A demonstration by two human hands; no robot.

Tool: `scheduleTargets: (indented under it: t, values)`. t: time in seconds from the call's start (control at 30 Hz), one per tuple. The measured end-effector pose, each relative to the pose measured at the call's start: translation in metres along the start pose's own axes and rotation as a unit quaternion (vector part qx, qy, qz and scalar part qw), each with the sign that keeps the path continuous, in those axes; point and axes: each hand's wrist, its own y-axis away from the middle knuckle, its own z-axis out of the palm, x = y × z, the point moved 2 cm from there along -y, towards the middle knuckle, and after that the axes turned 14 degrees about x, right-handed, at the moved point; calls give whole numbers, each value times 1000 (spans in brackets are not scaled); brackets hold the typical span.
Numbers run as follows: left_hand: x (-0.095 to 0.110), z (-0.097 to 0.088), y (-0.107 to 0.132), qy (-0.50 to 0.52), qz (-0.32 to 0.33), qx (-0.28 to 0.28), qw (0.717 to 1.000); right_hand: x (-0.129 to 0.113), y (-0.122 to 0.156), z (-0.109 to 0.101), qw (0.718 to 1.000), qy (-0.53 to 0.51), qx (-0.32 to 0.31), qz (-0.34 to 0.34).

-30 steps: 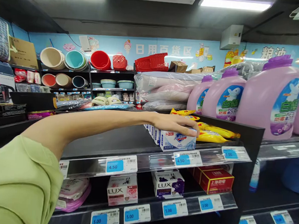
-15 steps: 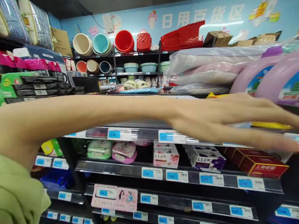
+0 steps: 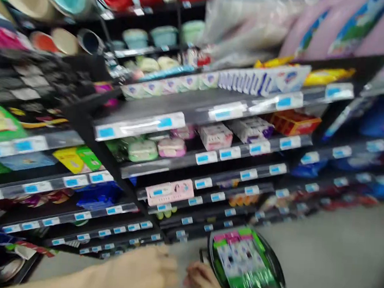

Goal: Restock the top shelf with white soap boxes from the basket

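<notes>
The whole picture is smeared by motion. My left hand is low at the bottom edge, its fingers too blurred to read. Just right of it is what looks like my right hand, at the near rim of a black basket; whether it grips the rim I cannot tell. The basket holds green, pink and white packs and is low over the floor. The row of white and blue soap boxes stands on the top shelf, far above both hands.
Black shop shelves with blue price tags run from left to right, with boxed soaps and soap dishes on them. Purple detergent jugs stand at the top right. Grey floor lies at the lower right.
My left arm has left the soap boxes on the top shelf and dropped to the bottom of the picture. The view has swung down and left, so the basket and floor now show.
</notes>
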Motion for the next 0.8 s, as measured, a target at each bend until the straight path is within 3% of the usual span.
scheduleTargets:
  t: [0.07,0.1,0.17,0.23,0.27,0.33,0.37,0.43,0.53,0.7,0.8]
  values:
    - [-13,45,26,-48,-61,-4,997,20,12,3,995,-42,-92,17]
    - [-20,80,35,-76,-90,-22,993,28,15,-1,994,-44,-103,22]
    - [-22,168,46,-63,-145,-80,984,43,15,-13,993,-50,-98,41]
    - [-5,262,49,27,-209,-107,972,56,12,-31,995,-59,-61,43]
    - [9,304,48,75,-244,-92,963,62,10,-40,996,-65,-37,42]
    - [35,370,44,178,-350,-35,919,72,5,-59,996,-80,9,41]
    - [45,393,42,221,-406,10,886,77,2,-69,995,-88,30,44]
    - [57,423,38,238,-461,32,854,83,-7,-88,991,-100,69,55]
    - [52,440,34,275,-515,33,811,86,-25,-119,984,-114,120,73]
    - [11,451,10,402,-496,-41,769,92,-47,-192,974,-114,169,97]
    - [-18,466,-22,392,-549,-68,735,104,-51,-255,963,-100,217,123]
